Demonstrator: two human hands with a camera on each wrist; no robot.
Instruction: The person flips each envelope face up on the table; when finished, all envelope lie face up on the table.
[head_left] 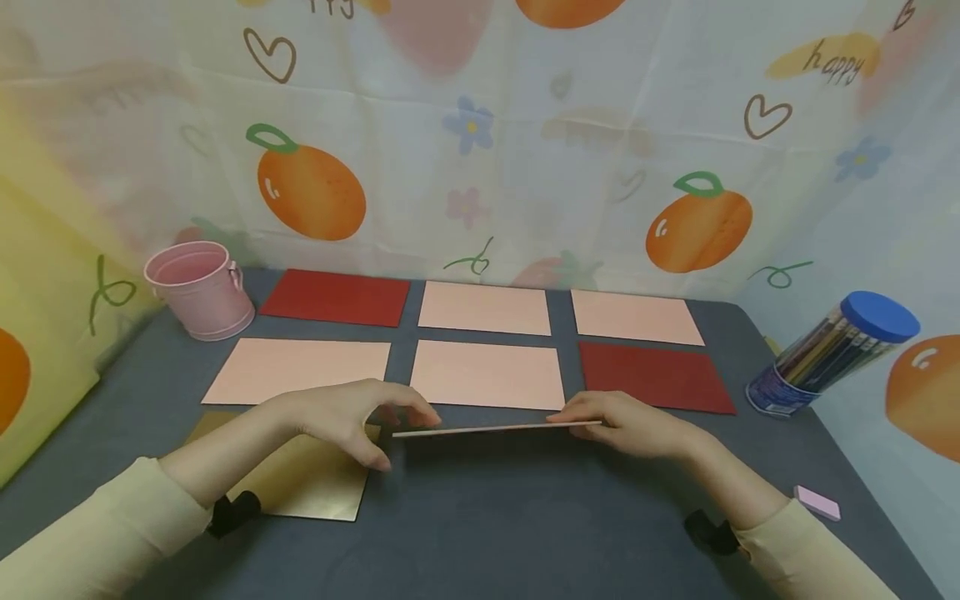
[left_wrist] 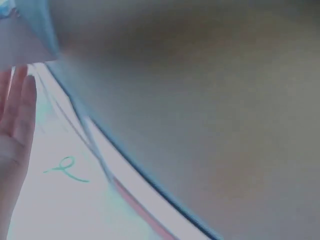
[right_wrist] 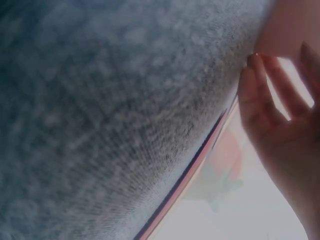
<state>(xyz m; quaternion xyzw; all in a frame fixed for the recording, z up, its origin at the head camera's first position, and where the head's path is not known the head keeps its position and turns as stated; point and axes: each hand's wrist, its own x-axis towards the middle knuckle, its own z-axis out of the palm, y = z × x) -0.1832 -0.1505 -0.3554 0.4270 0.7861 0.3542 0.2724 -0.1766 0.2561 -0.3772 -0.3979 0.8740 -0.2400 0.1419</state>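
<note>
A thin flat card is seen almost edge-on in the head view, level above the dark table. My right hand pinches its right end between thumb and fingers. In the right wrist view the card looks pinkish, with the fingers of the right hand against it. My left hand is by the card's left end, thumb and fingers spread apart around it. Beneath the left wrist lies a gold sheet, partly hidden by the arm. The left wrist view shows straight fingers of the left hand near a card corner.
Two rows of rectangles lie beyond the hands: pale pink cards and two red cards. A pink bucket stands back left. At right are a blue-lidded pencil tub and a small pink eraser-like block.
</note>
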